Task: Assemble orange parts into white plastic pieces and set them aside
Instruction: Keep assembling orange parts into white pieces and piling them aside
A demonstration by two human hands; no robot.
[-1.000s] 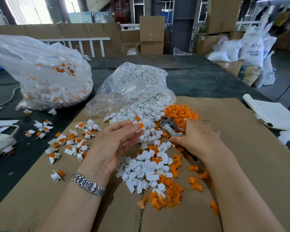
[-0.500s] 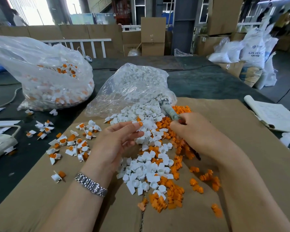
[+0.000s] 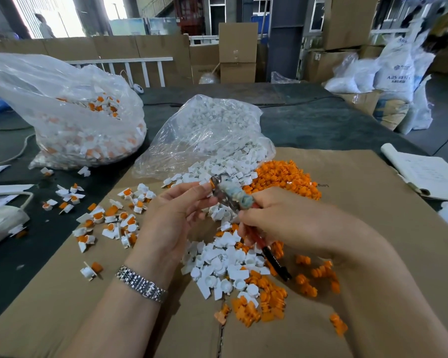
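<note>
My left hand (image 3: 176, 215) pinches a small white plastic piece (image 3: 206, 186) at its fingertips, above the cardboard sheet (image 3: 347, 192). My right hand (image 3: 277, 218) grips a pair of pliers (image 3: 230, 196) with cloth-wrapped jaws and red-black handles; the jaw tip holds an orange part (image 3: 213, 180) right against the white piece. Below the hands lies a loose pile of white pieces (image 3: 225, 270) mixed with orange parts (image 3: 267, 301). More orange parts (image 3: 285, 179) are heaped behind my right hand. Assembled white-and-orange pieces (image 3: 109, 220) lie scattered to the left.
A clear bag of white pieces (image 3: 207, 130) spills open behind the hands. A bigger bag of assembled pieces (image 3: 70, 117) sits far left on the dark table. An open notebook (image 3: 424, 174) lies at the right edge, a white device with cable (image 3: 0, 223) at the left.
My right hand swung the pliers from the orange heap leftward and up to my left fingertips. My left hand rose slightly with its white piece.
</note>
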